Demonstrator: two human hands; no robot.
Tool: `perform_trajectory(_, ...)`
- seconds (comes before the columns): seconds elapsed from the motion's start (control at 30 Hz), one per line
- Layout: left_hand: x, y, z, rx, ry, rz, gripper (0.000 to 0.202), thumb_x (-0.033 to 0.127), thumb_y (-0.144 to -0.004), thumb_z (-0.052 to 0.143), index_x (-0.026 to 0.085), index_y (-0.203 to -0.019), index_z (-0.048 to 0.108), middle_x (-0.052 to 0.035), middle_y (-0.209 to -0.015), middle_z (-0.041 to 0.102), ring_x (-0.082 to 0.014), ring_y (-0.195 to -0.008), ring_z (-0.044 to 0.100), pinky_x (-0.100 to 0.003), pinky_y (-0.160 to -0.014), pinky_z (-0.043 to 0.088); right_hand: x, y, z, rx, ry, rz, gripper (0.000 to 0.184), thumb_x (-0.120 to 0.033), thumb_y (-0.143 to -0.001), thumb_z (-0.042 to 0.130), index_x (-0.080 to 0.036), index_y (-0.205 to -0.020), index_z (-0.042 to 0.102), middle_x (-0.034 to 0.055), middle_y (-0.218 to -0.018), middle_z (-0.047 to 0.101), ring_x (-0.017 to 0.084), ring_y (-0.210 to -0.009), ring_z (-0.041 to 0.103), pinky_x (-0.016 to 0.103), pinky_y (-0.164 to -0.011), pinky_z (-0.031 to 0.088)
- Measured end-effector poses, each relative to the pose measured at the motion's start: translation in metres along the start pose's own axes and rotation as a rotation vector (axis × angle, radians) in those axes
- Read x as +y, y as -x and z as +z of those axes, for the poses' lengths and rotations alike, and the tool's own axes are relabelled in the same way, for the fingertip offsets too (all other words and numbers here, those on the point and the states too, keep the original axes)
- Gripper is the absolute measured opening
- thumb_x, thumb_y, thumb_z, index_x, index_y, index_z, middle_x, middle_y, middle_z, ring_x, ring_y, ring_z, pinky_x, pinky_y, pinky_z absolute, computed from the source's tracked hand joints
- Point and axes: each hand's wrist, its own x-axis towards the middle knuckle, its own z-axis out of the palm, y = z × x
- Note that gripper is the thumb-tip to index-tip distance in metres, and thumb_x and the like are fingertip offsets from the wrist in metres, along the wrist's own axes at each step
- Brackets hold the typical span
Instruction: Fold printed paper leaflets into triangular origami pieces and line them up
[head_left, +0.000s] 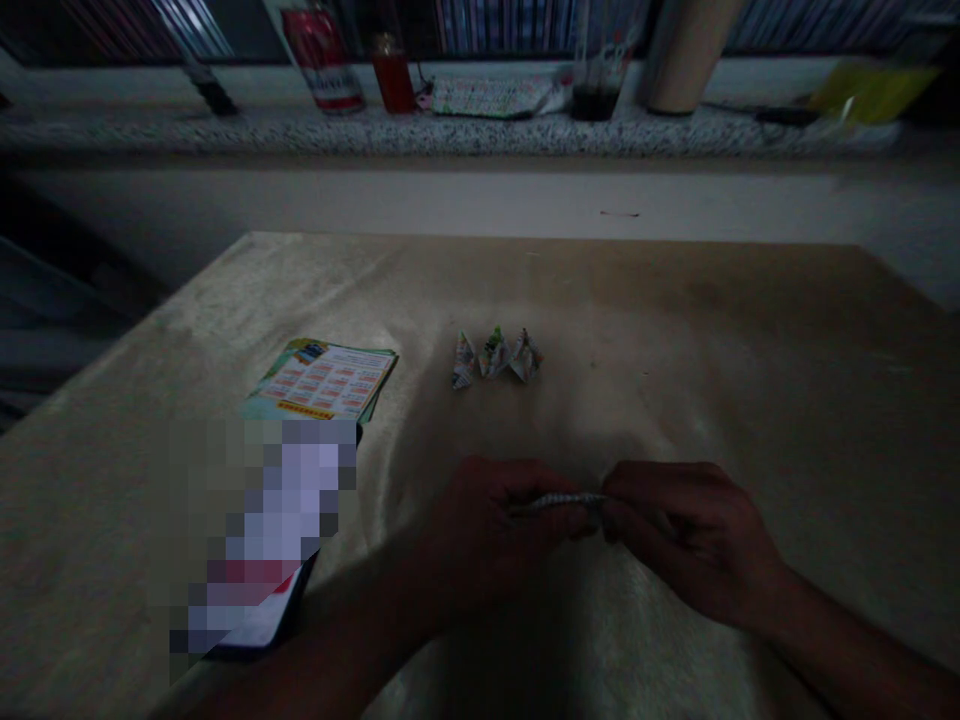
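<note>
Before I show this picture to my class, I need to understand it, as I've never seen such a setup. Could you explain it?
There is no machine here, just a person's bare left hand and right hand. The single picture comes from a camera worn on that person's head, looking forward and down. Both hands pinch a thin, patterned strip, probably folded paper, seen nearly edge-on. Beyond them on the table stand three small, pointed folded-paper pieces in a row. To the left is a stack of printed sheets, the top one with a calendar-like grid. Nearer lies a phone or tablet, its lit screen mostly pixelated. On the windowsill behind are a red can and other items, too dim to identify surely.
</note>
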Motion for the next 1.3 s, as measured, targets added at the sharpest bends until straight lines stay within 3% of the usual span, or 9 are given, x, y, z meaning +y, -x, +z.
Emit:
perform_trajectory(0.1,0.0,0.005,0.002,0.033,-0.275,0.182,0.017,0.027,-0.092,0.068,0.017,-0.089,0.081,-0.0014,-0.07,0.077,-0.0119,-0.059,0.067,-0.02,-0.056,0.045,-0.004,-0.001,0.001,0.05,0.063,-0.091,0.018,-0.009,-0.095,0.057,-0.015,-0.079,0.064,0.0018,-0.063,0.058,0.011,-0.053,0.05,0.027,-0.049,0.034)
perform_trajectory(0.2,-0.001,0.008,0.005,0.064,-0.404,0.342,0.018,0.021,-0.094,0.064,0.016,-0.085,0.079,-0.0013,-0.07,0.076,-0.0114,-0.059,0.067,-0.021,-0.06,0.047,-0.006,-0.001,0.004,0.077,0.071,-0.174,0.017,-0.004,-0.092,0.058,-0.016,-0.081,0.061,0.0016,-0.065,0.057,0.012,-0.057,0.05,0.028,-0.051,0.035)
perform_trajectory(0.47,0.0,0.003,0.007,0.09,-0.16,0.149,0.018,0.02,-0.09,0.067,0.016,-0.076,0.079,-0.0009,-0.066,0.077,-0.0119,-0.058,0.07,-0.017,-0.055,0.049,-0.004,-0.004,0.009,0.118,0.128,-0.379,0.02,0.003,-0.086,0.059,-0.017,-0.083,0.06,-0.0005,-0.063,0.052,0.014,-0.06,0.045,0.031,-0.056,0.037)
perform_trajectory(0.67,-0.003,0.006,0.003,0.011,-0.301,0.276,0.022,0.026,-0.097,0.063,0.016,-0.085,0.079,-0.0017,-0.071,0.077,-0.0115,-0.06,0.068,-0.019,-0.06,0.048,-0.003,-0.002,0.003,-0.029,0.066,-0.088,0.02,-0.012,-0.096,0.056,-0.017,-0.078,0.059,-0.0012,-0.061,0.051,0.012,-0.054,0.047,0.028,-0.051,0.034)
perform_trajectory(0.77,-0.003,0.007,0.003,-0.008,-0.34,0.302,0.026,0.027,-0.099,0.06,0.016,-0.086,0.079,-0.0021,-0.071,0.076,-0.0122,-0.061,0.068,-0.02,-0.062,0.049,-0.006,0.0,0.002,-0.024,0.041,-0.048,0.026,-0.013,-0.098,0.054,-0.019,-0.073,0.057,-0.0021,-0.059,0.048,0.011,-0.051,0.045,0.028,-0.05,0.031)
perform_trajectory(1.0,0.006,0.001,-0.003,-0.07,-0.109,0.105,0.019,0.023,-0.094,0.066,0.016,-0.086,0.08,-0.0023,-0.076,0.081,-0.0128,-0.068,0.074,-0.018,-0.063,0.053,-0.008,-0.001,0.002,0.011,0.018,-0.068,0.027,-0.013,-0.098,0.054,-0.018,-0.071,0.058,0.0,-0.059,0.053,0.011,-0.052,0.047,0.027,-0.049,0.033)
perform_trajectory(1.17,0.006,-0.001,-0.002,-0.016,-0.036,0.062,0.019,0.025,-0.093,0.066,0.015,-0.084,0.081,-0.0035,-0.074,0.081,-0.0141,-0.067,0.076,-0.02,-0.064,0.055,-0.003,0.0,0.002,-0.025,-0.031,0.066,0.026,-0.021,-0.1,0.057,-0.016,-0.077,0.067,0.0012,-0.059,0.062,0.01,-0.049,0.055,0.025,-0.046,0.036)
perform_trajectory(1.3,0.003,-0.002,-0.001,-0.03,0.06,-0.058,0.02,0.03,-0.092,0.069,0.015,-0.085,0.08,-0.0048,-0.077,0.081,-0.0163,-0.072,0.077,-0.022,-0.066,0.057,-0.002,0.002,0.002,0.004,-0.054,0.12,0.028,-0.021,-0.097,0.06,-0.016,-0.072,0.07,-0.0002,-0.051,0.063,0.009,-0.042,0.054,0.022,-0.041,0.035)
